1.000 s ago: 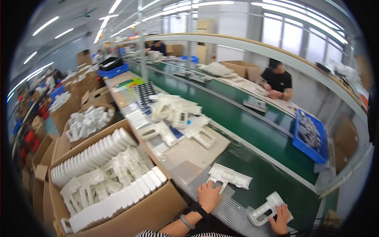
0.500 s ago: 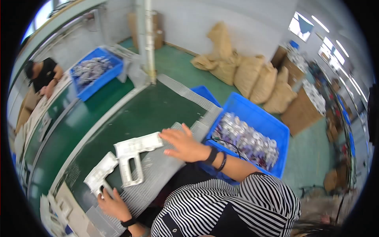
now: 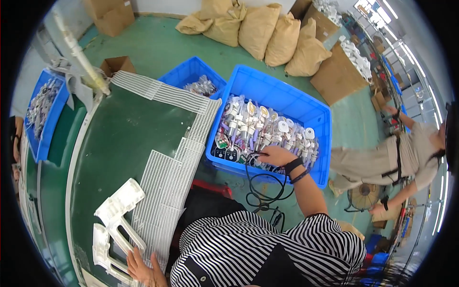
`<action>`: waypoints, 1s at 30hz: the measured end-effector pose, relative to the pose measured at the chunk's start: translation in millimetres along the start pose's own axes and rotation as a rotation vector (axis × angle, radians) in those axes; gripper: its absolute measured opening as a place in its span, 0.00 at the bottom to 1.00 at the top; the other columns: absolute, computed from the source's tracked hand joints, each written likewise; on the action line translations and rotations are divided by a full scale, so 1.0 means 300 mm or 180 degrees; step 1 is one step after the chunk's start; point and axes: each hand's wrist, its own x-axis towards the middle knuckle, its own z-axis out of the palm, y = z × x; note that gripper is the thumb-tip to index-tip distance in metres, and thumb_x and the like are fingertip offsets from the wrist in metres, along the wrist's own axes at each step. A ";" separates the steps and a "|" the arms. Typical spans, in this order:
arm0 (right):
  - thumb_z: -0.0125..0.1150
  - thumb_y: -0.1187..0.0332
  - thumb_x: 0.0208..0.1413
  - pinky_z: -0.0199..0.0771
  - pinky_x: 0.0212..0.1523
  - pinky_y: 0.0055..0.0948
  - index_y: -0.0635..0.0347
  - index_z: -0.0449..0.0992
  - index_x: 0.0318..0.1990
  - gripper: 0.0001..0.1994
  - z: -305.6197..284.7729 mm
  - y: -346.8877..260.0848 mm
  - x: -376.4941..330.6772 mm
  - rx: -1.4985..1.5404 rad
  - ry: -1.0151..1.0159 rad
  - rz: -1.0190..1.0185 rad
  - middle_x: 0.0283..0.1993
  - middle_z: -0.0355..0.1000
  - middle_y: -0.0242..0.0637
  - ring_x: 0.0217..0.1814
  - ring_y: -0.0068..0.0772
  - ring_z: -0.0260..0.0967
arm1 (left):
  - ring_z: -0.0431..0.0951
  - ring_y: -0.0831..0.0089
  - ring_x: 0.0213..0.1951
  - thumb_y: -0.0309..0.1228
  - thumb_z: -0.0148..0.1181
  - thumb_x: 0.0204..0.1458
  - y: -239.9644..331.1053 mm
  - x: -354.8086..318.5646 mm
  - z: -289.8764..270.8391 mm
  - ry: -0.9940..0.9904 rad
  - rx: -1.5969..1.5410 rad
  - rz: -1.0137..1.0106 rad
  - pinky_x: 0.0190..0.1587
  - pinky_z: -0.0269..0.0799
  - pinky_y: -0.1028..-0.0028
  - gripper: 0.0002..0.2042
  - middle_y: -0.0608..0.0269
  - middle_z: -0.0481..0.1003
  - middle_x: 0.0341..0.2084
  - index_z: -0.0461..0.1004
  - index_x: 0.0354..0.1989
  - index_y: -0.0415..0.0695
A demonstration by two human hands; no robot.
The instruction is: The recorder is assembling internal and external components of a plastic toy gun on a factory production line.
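Two white plastic pistol-shaped housing halves, an upper shell [image 3: 119, 203] and a lower shell [image 3: 101, 245], lie side by side on the bench at the left. My left hand [image 3: 146, 271] is open, fingers apart, touching the handle ends of the shells. Over the near side of a large blue bin [image 3: 282, 93], my right hand [image 3: 277, 156] has its fingers curled around a black cable [image 3: 249, 177]. That cable hangs in loops outside the bin. Inside the bin lie many motor assemblies [image 3: 251, 122] with silver cylinders, white discs and coloured wires.
White ribbed matting [image 3: 165, 186] edges the green bench top [image 3: 124, 129]. Behind stands a smaller blue bin [image 3: 191, 71]. Sacks [image 3: 258, 31] and a cardboard box [image 3: 337, 71] are farther back. Another person [image 3: 397, 153] walks at the right, near a floor fan [image 3: 362, 197].
My right hand has left the shells for the large bin and the cable. The shells now lie closer together, under my left hand. The view has swung right, bringing a walking person into sight.
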 end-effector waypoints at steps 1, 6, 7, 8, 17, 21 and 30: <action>0.57 0.53 0.61 0.74 0.41 0.50 0.65 0.79 0.42 0.20 0.043 -0.029 0.004 -0.0112 -0.0001 -0.0065 0.37 0.78 0.54 0.41 0.58 0.76 | 0.73 0.55 0.58 0.55 0.61 0.56 0.024 0.036 -0.075 -0.1403 0.0984 -0.0154 0.64 0.60 0.53 0.26 0.60 0.78 0.53 0.78 0.58 0.55; 0.55 0.65 0.59 0.75 0.43 0.49 0.62 0.78 0.48 0.14 0.168 -0.104 -0.037 -0.0400 0.0404 -0.0054 0.44 0.78 0.51 0.43 0.57 0.76 | 0.77 0.61 0.53 0.44 0.62 0.61 0.017 0.223 -0.137 -0.1171 -0.1098 0.0176 0.59 0.62 0.56 0.18 0.62 0.80 0.51 0.80 0.53 0.48; 0.56 0.68 0.57 0.75 0.45 0.47 0.61 0.77 0.50 0.14 0.168 -0.143 -0.071 -0.0647 0.0777 -0.0169 0.46 0.77 0.49 0.44 0.57 0.76 | 0.78 0.62 0.51 0.42 0.62 0.61 0.017 0.235 -0.095 -0.0901 -0.1549 0.0174 0.59 0.64 0.57 0.16 0.62 0.80 0.49 0.80 0.52 0.46; 0.56 0.68 0.57 0.75 0.45 0.47 0.61 0.77 0.50 0.14 0.154 -0.197 -0.106 -0.0651 0.0771 -0.0088 0.46 0.77 0.49 0.44 0.57 0.76 | 0.78 0.63 0.49 0.39 0.62 0.62 0.034 0.253 -0.064 -0.0622 -0.2015 0.0160 0.58 0.65 0.57 0.14 0.62 0.81 0.47 0.80 0.50 0.45; 0.58 0.66 0.53 0.75 0.46 0.45 0.58 0.81 0.34 0.08 0.224 -0.260 -0.356 -0.1058 -0.1063 -0.0470 0.35 0.78 0.44 0.41 0.50 0.77 | 0.76 0.58 0.55 0.39 0.64 0.58 0.012 0.297 0.105 -0.1268 -0.1250 0.0890 0.71 0.45 0.41 0.16 0.60 0.79 0.51 0.79 0.49 0.41; 0.57 0.65 0.55 0.74 0.32 0.45 0.55 0.78 0.32 0.07 0.116 -0.274 -0.235 -0.0193 0.0698 -0.0338 0.30 0.76 0.42 0.31 0.49 0.75 | 0.74 0.59 0.58 0.39 0.63 0.57 0.057 0.340 0.027 -0.1563 -0.1330 0.0743 0.70 0.47 0.40 0.16 0.56 0.79 0.50 0.80 0.46 0.41; 0.57 0.69 0.53 0.76 0.39 0.44 0.47 0.78 0.51 0.16 0.185 -0.153 0.277 -0.1505 0.0910 -0.1671 0.43 0.69 0.36 0.43 0.45 0.74 | 0.80 0.62 0.53 0.36 0.61 0.61 0.021 0.281 0.117 -0.0471 -0.1524 0.1528 0.68 0.53 0.44 0.14 0.61 0.82 0.46 0.78 0.53 0.48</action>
